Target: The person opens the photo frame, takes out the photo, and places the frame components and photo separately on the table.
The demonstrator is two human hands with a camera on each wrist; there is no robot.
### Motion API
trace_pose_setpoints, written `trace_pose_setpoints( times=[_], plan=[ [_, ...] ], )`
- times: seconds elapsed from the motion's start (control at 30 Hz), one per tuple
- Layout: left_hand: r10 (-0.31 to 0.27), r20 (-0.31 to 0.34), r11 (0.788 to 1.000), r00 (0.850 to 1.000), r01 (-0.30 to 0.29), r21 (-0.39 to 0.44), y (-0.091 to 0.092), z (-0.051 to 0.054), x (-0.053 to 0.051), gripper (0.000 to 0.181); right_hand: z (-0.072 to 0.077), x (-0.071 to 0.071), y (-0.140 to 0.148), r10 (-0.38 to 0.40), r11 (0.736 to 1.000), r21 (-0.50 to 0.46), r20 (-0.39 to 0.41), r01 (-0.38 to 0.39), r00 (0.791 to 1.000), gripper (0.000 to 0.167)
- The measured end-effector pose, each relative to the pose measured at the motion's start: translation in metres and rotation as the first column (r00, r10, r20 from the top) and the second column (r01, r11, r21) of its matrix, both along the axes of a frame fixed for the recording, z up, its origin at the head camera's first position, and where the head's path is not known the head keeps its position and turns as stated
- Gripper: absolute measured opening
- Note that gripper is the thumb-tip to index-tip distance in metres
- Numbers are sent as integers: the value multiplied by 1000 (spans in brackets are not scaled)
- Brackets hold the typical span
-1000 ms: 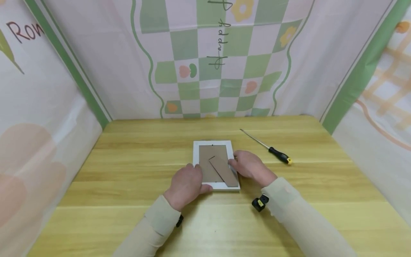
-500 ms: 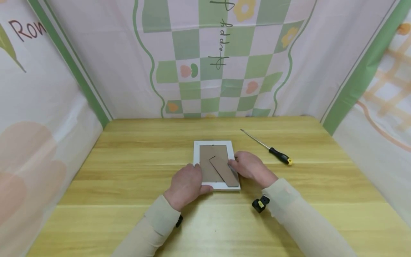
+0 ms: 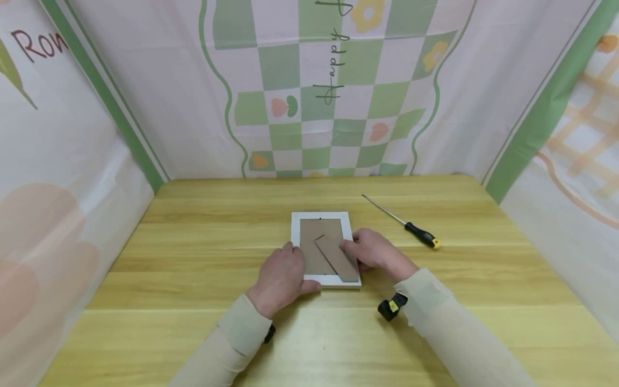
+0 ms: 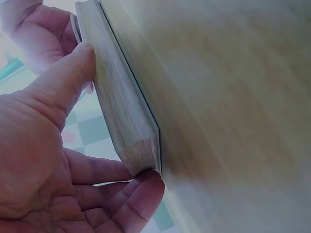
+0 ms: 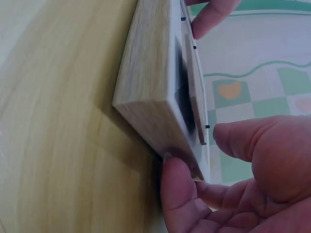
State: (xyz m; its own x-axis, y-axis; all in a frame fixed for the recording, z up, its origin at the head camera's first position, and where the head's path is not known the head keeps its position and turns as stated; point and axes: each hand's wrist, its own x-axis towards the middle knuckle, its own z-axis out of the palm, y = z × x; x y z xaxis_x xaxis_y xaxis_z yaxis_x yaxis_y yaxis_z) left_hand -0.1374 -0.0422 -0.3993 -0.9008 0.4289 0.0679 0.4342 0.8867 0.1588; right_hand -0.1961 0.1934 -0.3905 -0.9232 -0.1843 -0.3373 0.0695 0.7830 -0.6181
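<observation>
A picture frame (image 3: 319, 215) lies back side up on the table, with a white border and a brown backing board (image 3: 309, 252). A slanted stand flap (image 3: 336, 258) runs over the board to the lower right corner. My left hand (image 3: 278, 277) grips the lower left corner, thumb along the near edge (image 4: 116, 87) and fingers at the left side. At the right side, my right hand (image 3: 374, 250) holds the frame, fingers against its wood-grain edge (image 5: 143, 63) and thumb over the stand flap. Small black tabs (image 5: 207, 126) show along the backing in the right wrist view.
A screwdriver (image 3: 422, 234) with a black and yellow handle lies to the right of the frame, its tip pointing away. Printed cloth walls (image 3: 316, 123) stand behind the wooden table (image 3: 217, 209) and on both sides.
My right thumb has shifted a little to the left, onto the stand flap. The left hand and the picture frame have hardly moved.
</observation>
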Motion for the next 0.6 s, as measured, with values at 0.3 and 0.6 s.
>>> trace_pose_setpoints(
  times=[0.3, 0.6],
  plan=[
    [-16, 2, 996, 1000, 16, 86, -3, 0, 1, 92, 2, 2, 1, -82, 968, -229, 89, 101, 993, 47],
    [-42, -7, 996, 999, 43, 79, -4, 0, 1, 92, 9, 3, -2, -98, 940, -316, 118, 130, 988, 47]
  ],
)
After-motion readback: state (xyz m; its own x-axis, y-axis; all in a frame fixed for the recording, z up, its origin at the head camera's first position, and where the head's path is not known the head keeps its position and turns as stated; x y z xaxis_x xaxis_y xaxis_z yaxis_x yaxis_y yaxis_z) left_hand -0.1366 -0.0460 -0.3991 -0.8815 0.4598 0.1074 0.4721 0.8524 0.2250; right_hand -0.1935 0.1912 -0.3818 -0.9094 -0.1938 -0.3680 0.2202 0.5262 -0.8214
